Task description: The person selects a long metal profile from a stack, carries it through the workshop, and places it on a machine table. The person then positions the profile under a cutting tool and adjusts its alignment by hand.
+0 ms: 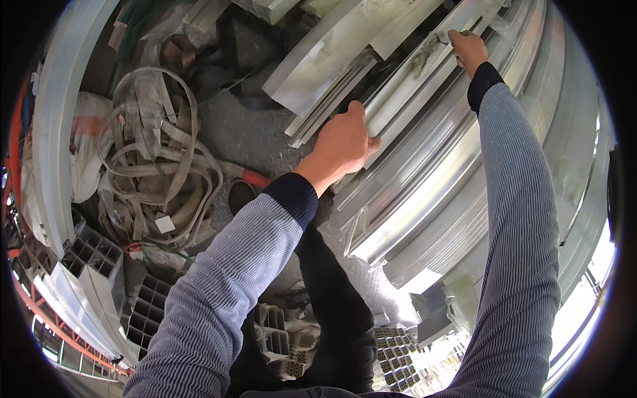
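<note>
The left hand (340, 142), at frame centre, is gripping a pale metal bar (396, 99); the right hand (470, 50), upper right, is gripping its edge. Straps (179, 156) are lying at left.

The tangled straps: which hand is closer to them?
Left. The left hand is right of the straps; the right hand is much farther right, higher in view.

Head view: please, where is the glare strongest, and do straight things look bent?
Head view: glare whitens the lower right rim; bright light also falls on the floor. Head view: the long silvery profiles curve toward the right rim, with black corners around.
</note>
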### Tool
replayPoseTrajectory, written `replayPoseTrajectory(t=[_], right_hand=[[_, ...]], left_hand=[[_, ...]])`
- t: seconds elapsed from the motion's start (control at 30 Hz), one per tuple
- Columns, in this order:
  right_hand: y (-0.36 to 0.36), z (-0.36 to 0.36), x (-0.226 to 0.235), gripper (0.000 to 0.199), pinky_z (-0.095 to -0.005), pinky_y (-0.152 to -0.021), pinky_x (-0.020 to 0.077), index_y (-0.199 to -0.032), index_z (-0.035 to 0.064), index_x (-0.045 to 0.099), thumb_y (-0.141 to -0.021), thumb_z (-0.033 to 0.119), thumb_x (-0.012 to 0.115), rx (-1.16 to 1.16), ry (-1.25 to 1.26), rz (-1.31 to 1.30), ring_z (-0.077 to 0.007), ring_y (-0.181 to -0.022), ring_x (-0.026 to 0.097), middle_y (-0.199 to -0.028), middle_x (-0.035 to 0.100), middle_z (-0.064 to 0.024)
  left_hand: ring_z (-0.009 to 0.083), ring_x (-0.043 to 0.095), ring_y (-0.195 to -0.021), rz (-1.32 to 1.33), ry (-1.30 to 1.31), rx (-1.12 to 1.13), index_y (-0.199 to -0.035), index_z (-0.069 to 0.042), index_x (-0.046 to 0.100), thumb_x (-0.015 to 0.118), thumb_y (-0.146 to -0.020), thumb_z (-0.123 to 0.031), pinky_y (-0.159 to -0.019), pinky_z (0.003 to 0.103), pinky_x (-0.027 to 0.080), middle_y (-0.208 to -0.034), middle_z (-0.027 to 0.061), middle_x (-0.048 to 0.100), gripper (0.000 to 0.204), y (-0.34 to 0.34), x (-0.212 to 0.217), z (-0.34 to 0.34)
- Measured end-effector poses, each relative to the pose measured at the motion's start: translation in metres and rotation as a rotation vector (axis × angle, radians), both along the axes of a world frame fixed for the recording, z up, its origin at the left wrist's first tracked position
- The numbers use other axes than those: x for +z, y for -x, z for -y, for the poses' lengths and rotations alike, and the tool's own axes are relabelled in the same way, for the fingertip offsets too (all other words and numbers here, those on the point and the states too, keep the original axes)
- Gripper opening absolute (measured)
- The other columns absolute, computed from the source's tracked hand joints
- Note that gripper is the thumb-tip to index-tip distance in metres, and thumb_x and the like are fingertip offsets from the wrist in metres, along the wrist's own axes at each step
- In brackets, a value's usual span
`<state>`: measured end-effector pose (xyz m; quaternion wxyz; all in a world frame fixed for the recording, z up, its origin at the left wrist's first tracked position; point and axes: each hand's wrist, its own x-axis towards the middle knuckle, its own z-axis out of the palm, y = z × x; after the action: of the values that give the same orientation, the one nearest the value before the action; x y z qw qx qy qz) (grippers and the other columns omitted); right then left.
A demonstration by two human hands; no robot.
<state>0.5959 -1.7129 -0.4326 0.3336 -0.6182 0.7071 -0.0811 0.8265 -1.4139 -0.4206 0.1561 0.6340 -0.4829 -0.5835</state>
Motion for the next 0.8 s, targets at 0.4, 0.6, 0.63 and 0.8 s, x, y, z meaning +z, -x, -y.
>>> replayPoseTrajectory(t=[0.4,0.6,0.63,0.8], right_hand=[[-0.017,-0.107,-0.026,0.035,-0.0416,-0.063,0.0511,-0.077,-0.0002,0.070,-0.080,0.035,0.064,-0.079,0.017,-0.061,-0.0307,-0.062,0.065,-0.070,0.067,-0.0173],[-0.054,-0.210,-0.008,0.039,-0.0480,-0.084,0.0538,-0.087,-0.0006,0.073,-0.079,0.036,0.063,0.016,0.091,-0.169,-0.0464,-0.089,0.068,-0.086,0.070,-0.0272],[-0.063,-0.227,-0.004,0.037,-0.0472,-0.085,0.0536,-0.087,-0.0010,0.072,-0.080,0.035,0.063,-0.015,0.048,-0.140,-0.0460,-0.090,0.068,-0.087,0.070,-0.0272],[-0.109,-0.307,0.019,0.034,-0.0496,-0.080,0.0528,-0.084,-0.0001,0.070,-0.084,0.033,0.064,-0.054,-0.034,-0.099,-0.0453,-0.086,0.067,-0.084,0.070,-0.0251]], left_hand=[[0.0443,0.045,-0.141,-0.327,-0.200,0.163,-0.150,0.016,0.029,0.061,-0.091,-0.068,-0.116,0.045,0.037,-0.147,0.0396,0.044,0.108,-0.001,-0.031,-0.013],[0.0416,0.038,-0.147,-0.548,-0.314,0.253,-0.151,0.013,0.037,0.042,-0.085,-0.091,-0.120,0.047,0.031,-0.155,0.0348,0.039,0.124,-0.015,-0.034,-0.020],[0.0398,0.038,-0.147,-0.570,-0.318,0.322,-0.149,0.011,0.042,0.040,-0.087,-0.090,-0.120,0.047,0.030,-0.155,0.0333,0.040,0.119,-0.015,-0.032,-0.023],[0.0260,0.051,-0.133,-0.589,-0.375,0.232,-0.142,0.007,0.055,0.049,-0.099,-0.069,-0.113,0.034,0.036,-0.146,0.0214,0.056,0.087,-0.032,-0.041,-0.008]])
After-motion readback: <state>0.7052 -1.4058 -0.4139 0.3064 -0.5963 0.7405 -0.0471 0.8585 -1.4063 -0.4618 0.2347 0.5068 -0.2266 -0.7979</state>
